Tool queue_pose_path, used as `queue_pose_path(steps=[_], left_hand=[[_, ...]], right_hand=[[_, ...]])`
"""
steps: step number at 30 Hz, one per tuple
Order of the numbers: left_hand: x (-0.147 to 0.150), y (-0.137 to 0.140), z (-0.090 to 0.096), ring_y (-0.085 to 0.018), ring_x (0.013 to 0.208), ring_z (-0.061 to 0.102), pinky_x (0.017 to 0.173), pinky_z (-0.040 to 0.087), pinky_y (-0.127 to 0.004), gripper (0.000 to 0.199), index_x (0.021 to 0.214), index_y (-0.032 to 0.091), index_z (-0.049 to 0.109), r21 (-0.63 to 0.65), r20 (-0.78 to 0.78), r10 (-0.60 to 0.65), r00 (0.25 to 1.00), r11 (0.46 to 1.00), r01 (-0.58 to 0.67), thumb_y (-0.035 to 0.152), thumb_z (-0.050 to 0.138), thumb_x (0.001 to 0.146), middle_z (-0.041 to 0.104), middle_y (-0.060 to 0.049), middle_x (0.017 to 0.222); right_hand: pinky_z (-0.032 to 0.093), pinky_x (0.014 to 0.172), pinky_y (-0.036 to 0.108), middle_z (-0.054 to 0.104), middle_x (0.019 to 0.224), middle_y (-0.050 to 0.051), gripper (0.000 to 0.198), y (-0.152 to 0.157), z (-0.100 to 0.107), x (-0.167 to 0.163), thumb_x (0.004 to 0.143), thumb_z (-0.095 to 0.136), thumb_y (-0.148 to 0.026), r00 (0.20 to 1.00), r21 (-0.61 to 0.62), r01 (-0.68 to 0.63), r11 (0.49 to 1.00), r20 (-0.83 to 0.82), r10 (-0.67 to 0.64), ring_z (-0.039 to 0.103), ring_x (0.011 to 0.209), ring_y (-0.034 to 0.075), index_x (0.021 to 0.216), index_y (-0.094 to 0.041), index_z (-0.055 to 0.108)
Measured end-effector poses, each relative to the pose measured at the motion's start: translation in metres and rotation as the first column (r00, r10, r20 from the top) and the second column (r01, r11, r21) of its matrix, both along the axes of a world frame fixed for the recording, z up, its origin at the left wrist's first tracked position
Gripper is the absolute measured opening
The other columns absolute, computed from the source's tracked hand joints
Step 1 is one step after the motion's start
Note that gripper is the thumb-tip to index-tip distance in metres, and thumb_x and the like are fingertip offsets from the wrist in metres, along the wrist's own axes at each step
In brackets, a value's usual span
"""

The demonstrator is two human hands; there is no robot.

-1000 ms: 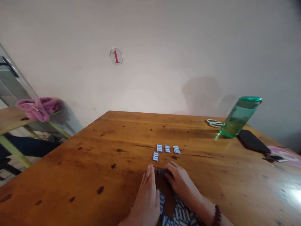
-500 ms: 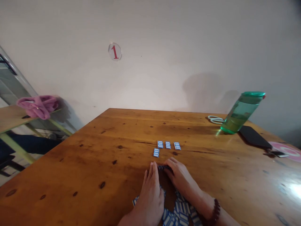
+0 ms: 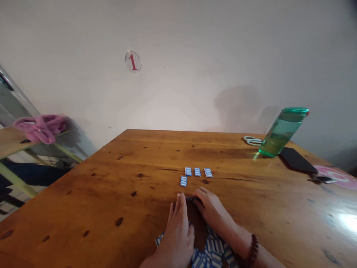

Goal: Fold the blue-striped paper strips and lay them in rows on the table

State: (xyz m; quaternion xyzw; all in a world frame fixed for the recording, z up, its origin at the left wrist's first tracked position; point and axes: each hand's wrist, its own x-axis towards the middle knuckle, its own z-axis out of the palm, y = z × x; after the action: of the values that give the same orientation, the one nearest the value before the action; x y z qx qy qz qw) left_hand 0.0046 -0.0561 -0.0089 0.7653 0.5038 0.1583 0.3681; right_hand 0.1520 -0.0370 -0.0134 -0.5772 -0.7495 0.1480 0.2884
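Note:
My left hand (image 3: 178,232) rests on the table with its fingers stretched out and together, its fingertips at the left end of a short dark row of small tiles (image 3: 190,198). Curled round the right end of that row is my right hand (image 3: 212,208), its fingers closed on it; they hide part of the row. Between and below my forearms lies a loose heap of blue-and-white tiles (image 3: 214,250), partly covered by both hands. Beyond my fingertips several small blocks of striped blue-and-white tiles (image 3: 197,172) sit apart, with one block (image 3: 183,181) nearer to me.
The wooden table (image 3: 106,193) reaches to the wall. At the right stand a green bottle (image 3: 283,132), a white cable (image 3: 252,140), a dark flat device (image 3: 298,160), keys (image 3: 320,179) and a pink round mat (image 3: 341,176). A pink cloth (image 3: 41,128) lies on another table at the left.
The view has shifted slightly to the right. Both hands keep nearly the same place round the dark row, and the tile blocks beyond have not moved on the table.

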Motion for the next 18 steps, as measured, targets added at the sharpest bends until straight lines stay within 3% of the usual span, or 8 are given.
queue_pose_path(steps=[18], left_hand=[[0.0002,-0.0006,0.0011,-0.025,0.133,0.008,0.109,0.009,-0.041,0.071,0.136,-0.003,0.018,0.037,-0.026,-0.014,1.0,0.999,0.015,0.01,0.038,0.069,0.01,-0.013,0.144]], right_hand=[[0.042,0.065,0.025,0.06,0.078,0.005,0.019,-0.0008,0.0039,-0.0017,0.081,0.044,-0.005,0.999,-0.043,0.013,0.999,0.043,-0.011,0.056,0.071,0.017,0.077,-0.016,0.059]])
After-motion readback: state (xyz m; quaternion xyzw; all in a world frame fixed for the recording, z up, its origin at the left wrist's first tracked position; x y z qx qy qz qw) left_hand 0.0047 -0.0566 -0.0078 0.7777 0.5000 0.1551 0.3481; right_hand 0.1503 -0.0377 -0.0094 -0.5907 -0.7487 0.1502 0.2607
